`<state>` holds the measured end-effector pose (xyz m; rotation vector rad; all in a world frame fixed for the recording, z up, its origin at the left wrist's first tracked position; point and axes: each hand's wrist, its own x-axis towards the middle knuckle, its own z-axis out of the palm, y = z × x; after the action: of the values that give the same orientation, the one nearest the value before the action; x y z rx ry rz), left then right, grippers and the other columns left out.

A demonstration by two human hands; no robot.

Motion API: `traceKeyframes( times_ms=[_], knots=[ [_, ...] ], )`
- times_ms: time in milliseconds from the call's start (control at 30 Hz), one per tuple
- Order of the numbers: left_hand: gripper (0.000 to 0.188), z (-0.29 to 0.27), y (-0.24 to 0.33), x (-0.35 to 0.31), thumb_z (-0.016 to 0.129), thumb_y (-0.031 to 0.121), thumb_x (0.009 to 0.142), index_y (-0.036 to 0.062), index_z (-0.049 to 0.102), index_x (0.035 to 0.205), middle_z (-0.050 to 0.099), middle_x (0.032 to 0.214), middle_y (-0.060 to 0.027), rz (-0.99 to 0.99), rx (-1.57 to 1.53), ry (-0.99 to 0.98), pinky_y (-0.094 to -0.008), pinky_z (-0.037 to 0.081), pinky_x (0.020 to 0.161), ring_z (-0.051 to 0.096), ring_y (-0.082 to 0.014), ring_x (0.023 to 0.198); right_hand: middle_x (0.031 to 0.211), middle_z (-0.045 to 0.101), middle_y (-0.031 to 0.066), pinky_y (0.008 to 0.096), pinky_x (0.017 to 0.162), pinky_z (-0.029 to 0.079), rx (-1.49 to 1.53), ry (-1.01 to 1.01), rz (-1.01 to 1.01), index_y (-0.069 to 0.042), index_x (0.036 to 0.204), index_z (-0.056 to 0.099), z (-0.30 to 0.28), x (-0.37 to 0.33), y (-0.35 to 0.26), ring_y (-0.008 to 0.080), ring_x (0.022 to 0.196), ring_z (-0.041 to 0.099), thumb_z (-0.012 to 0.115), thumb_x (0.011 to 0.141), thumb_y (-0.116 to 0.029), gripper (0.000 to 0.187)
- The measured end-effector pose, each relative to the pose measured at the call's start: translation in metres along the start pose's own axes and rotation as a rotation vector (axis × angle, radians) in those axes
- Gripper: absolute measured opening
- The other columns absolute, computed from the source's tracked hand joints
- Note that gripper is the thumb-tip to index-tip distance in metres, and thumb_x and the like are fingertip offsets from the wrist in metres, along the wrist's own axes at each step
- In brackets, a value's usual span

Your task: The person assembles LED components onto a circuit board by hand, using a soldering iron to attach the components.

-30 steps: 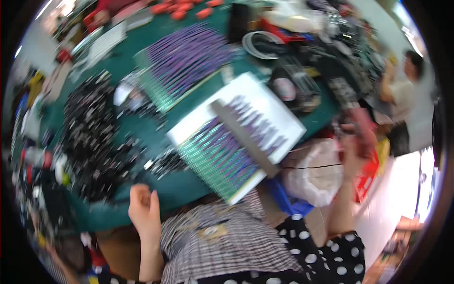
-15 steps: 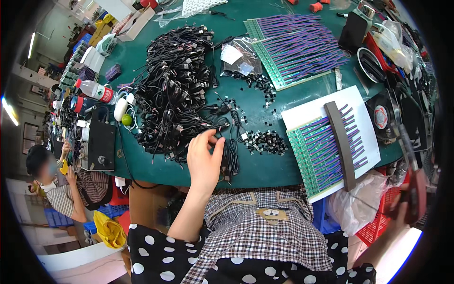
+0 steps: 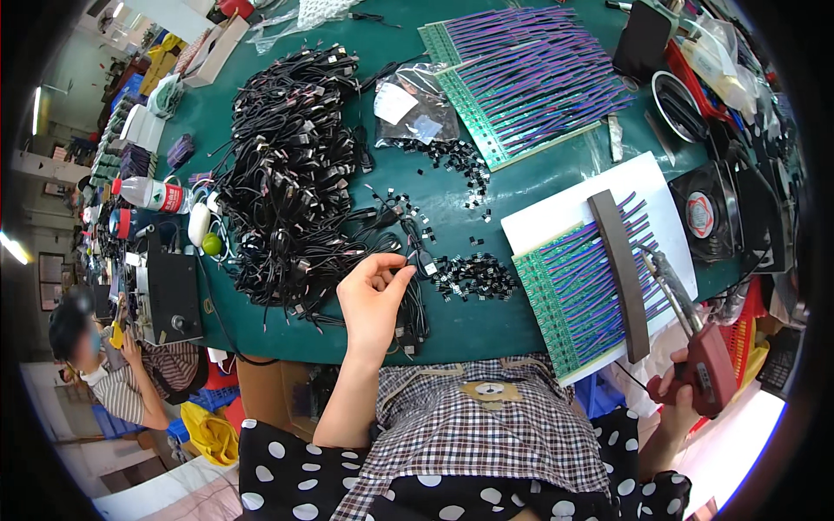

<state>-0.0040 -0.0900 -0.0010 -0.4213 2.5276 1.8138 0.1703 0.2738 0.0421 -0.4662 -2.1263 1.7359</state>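
My left hand [image 3: 372,306] is over the table's near part, thumb and fingertips pinched together. A tiny bit seems to show at the fingertips, too small to name. It is beside a big heap of black cables [image 3: 291,174] and a pile of small black connectors [image 3: 476,276]. My right hand [image 3: 676,401] grips a dark red soldering gun [image 3: 711,369] at the right. The gun's tip reaches over a green circuit board panel [image 3: 547,300] with rows of purple-blue wires. A dark bar [image 3: 618,278] lies across those wires, and a white sheet [image 3: 556,208] is under the panel.
More wired panels [image 3: 521,95] are stacked at the far side. A clear bag [image 3: 417,104], a coil stand [image 3: 702,214] and a black box with a knob [image 3: 174,295] are around. A bottle [image 3: 152,193] lies at the left; a co-worker [image 3: 113,365] sits beyond.
My right hand has brought the soldering gun inward from the right, its tip now over the wired panel. My left hand's fingers have closed into a pinch. The view has shifted slightly.
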Motion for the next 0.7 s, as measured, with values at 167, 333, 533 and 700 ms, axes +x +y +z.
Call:
traceKeyframes(
  times_ms=[167, 333, 533, 700],
  knots=[
    [0.009, 0.015, 0.018, -0.005, 0.067, -0.002, 0.075, -0.0021, 0.066, 0.084, 0.062, 0.074, -0.0086, 0.423, 0.27, 0.072, -0.0239, 0.044, 0.059, 0.059, -0.0156, 0.067, 0.096, 0.058, 0.0102, 0.0213, 0.051, 0.045, -0.021, 0.027, 0.14, 0.005, 0.115, 0.049, 0.012, -0.005, -0.018, 0.0117, 0.061, 0.055, 0.071, 0.073, -0.052, 0.074],
    [0.01, 0.054, 0.052, -0.025, 0.063, -0.004, 0.079, -0.0015, 0.066, 0.088, 0.061, 0.078, -0.0075, 0.412, 0.204, -0.221, -0.0222, 0.044, 0.061, 0.057, -0.0125, 0.07, 0.097, 0.054, 0.013, 0.0286, 0.052, 0.044, 0.127, -0.176, 0.339, 0.006, 0.111, 0.045, 0.032, -0.009, -0.018, 0.0149, 0.056, 0.052, 0.068, 0.076, -0.053, 0.073],
    [0.008, 0.083, 0.052, -0.022, 0.062, -0.004, 0.081, -0.0035, 0.063, 0.09, 0.062, 0.079, -0.0035, 0.078, 0.037, -0.338, -0.0177, 0.045, 0.058, 0.055, -0.0049, 0.068, 0.086, 0.061, 0.0137, 0.0222, 0.056, 0.044, 0.471, -0.123, 0.522, 0.006, 0.119, 0.043, 0.06, -0.01, -0.007, 0.016, 0.066, 0.059, 0.079, 0.069, -0.029, 0.071],
    [0.007, 0.086, 0.053, -0.007, 0.063, -0.005, 0.08, -0.004, 0.062, 0.087, 0.06, 0.079, -0.0023, 0.125, 0.165, -0.426, -0.0149, 0.043, 0.058, 0.054, -0.0031, 0.069, 0.096, 0.063, 0.015, 0.0188, 0.053, 0.045, 0.31, -0.236, 0.522, 0.011, 0.123, 0.041, 0.056, -0.005, -0.002, 0.0132, 0.067, 0.06, 0.08, 0.067, -0.02, 0.075]
  ],
)
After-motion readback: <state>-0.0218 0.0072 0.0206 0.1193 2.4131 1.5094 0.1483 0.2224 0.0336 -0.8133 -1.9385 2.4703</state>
